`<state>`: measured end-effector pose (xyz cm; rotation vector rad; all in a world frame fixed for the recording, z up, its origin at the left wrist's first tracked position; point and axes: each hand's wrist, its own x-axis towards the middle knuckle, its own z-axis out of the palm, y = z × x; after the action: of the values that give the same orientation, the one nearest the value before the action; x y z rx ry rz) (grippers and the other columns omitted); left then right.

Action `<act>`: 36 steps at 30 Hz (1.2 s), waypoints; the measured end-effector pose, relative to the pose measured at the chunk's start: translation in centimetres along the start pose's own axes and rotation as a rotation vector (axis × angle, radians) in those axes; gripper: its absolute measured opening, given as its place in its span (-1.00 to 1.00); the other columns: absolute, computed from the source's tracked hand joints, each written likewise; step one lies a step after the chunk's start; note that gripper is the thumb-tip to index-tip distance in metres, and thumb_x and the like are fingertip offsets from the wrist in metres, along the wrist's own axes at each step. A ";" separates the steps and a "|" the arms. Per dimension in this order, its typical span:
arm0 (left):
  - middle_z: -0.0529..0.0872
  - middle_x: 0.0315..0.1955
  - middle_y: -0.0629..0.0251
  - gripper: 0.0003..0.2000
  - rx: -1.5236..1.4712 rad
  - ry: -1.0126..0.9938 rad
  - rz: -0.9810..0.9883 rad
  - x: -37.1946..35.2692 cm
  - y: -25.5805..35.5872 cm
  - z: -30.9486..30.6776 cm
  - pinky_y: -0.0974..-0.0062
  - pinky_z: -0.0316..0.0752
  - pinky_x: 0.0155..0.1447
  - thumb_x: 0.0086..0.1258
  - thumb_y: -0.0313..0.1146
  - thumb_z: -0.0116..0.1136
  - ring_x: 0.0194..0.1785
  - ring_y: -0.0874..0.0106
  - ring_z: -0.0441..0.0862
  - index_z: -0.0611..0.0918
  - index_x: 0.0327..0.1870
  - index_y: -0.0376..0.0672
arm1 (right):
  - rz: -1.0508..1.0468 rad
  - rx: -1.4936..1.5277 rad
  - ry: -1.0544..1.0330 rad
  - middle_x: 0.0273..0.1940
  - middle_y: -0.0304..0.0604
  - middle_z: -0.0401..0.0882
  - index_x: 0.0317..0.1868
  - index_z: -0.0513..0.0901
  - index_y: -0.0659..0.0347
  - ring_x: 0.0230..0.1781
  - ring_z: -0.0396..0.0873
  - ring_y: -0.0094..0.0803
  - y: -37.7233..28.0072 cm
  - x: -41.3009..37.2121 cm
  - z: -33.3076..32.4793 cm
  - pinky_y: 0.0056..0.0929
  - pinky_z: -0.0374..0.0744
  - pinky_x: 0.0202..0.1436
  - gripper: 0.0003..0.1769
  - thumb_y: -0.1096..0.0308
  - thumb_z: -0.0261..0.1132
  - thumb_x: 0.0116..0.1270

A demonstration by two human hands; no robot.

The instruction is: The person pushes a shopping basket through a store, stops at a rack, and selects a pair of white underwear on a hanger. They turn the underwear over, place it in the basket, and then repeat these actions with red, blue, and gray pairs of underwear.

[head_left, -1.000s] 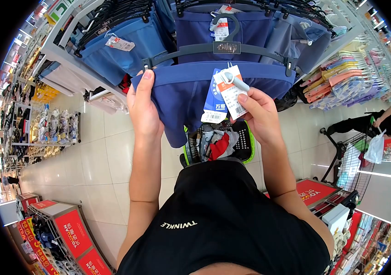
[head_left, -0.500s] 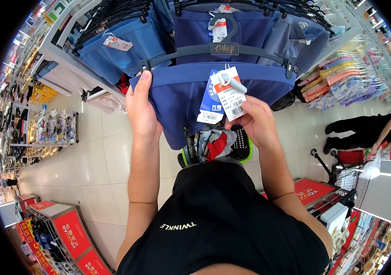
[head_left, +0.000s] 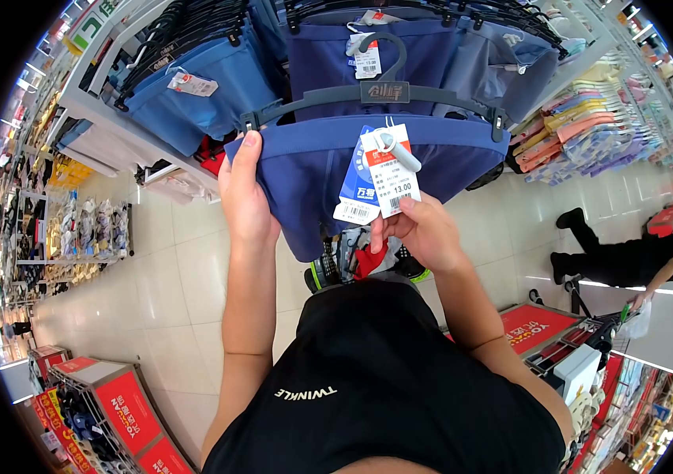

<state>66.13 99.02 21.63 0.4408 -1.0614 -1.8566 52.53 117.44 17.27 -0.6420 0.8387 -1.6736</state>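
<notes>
Here: blue shorts [head_left: 305,170] on a black hanger [head_left: 386,92], before the rack; left hand [head_left: 248,197], grip closed on waistband's end; right hand [head_left: 425,229], grip pinching white price tag [head_left: 391,178], bottom edge.

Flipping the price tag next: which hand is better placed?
Right, likely: the right hand holds the white price tag near its lower edge; the left hand grips the blue garment by one side.

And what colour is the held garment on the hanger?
Blue, leaning purple: the garment shows best in the head view.
</notes>
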 end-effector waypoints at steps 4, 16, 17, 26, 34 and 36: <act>0.68 -0.17 0.19 -0.75 0.002 -0.003 -0.005 0.0 -0.1 0.2 0.47 0.55 0.01 0.50 -0.28 0.00 -0.13 0.41 0.67 0.54 -0.04 -0.30 | -0.011 0.010 0.053 -0.27 -0.08 0.59 -0.05 0.48 0.38 -0.36 0.61 -0.31 0.4 0.0 0.2 -0.34 0.58 -0.18 -0.71 0.31 -0.05 0.49; 0.68 -0.16 0.21 -0.73 0.047 0.032 -0.061 -0.2 -0.8 0.4 0.50 0.52 0.02 0.50 -0.25 0.01 -0.11 0.46 0.65 0.56 -0.03 -0.31 | -0.107 0.244 -0.053 0.23 0.14 0.42 0.37 0.20 0.29 0.17 0.51 -0.03 2.0 1.5 2.5 -0.17 0.55 0.11 -0.39 0.27 0.10 0.36; 0.68 -0.19 0.21 -0.74 0.033 0.036 -0.055 -0.1 -0.8 0.4 0.50 0.53 0.00 0.49 -0.26 0.04 -0.14 0.47 0.65 0.56 -0.05 -0.31 | -0.107 0.248 -0.049 0.23 0.14 0.42 0.37 0.20 0.29 0.17 0.51 -0.03 2.0 1.7 2.6 -0.17 0.55 0.11 -0.39 0.27 0.10 0.36; 0.70 -0.18 0.19 -0.73 0.011 -0.012 -0.071 0.4 -1.5 -0.5 0.47 0.54 0.01 0.52 -0.24 -0.02 -0.13 0.43 0.67 0.58 -0.08 -0.30 | -0.070 0.493 -0.146 0.16 0.12 0.45 0.39 0.20 0.27 0.10 0.52 0.04 1.4 2.7 2.6 -0.08 0.50 0.10 -0.25 -0.11 0.02 0.38; 0.71 -0.17 0.16 -0.71 0.015 -0.038 -0.092 1.0 -1.7 -1.1 0.45 0.54 0.02 0.53 -0.23 -0.06 -0.12 0.40 0.68 0.59 -0.08 -0.31 | -0.111 0.549 -0.271 -0.07 -0.07 0.48 0.37 0.22 0.33 -0.12 0.54 -0.24 3.3 3.1 1.1 -0.16 0.49 0.04 -0.11 -0.36 -0.15 0.41; 0.70 -0.16 0.15 -0.70 0.002 -0.040 -0.087 1.1 -1.9 -1.2 0.45 0.54 0.03 0.53 -0.22 -0.05 -0.11 0.40 0.68 0.58 -0.08 -0.32 | -0.123 0.437 -0.180 -0.01 -0.04 0.48 0.38 0.21 0.33 -0.07 0.55 -0.21 3.0 2.8 1.3 -0.15 0.49 0.07 -0.12 -0.32 -0.11 0.41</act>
<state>65.35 97.89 19.51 0.4594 -1.0866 -1.9481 54.59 114.01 15.65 -0.5346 0.2930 -1.8042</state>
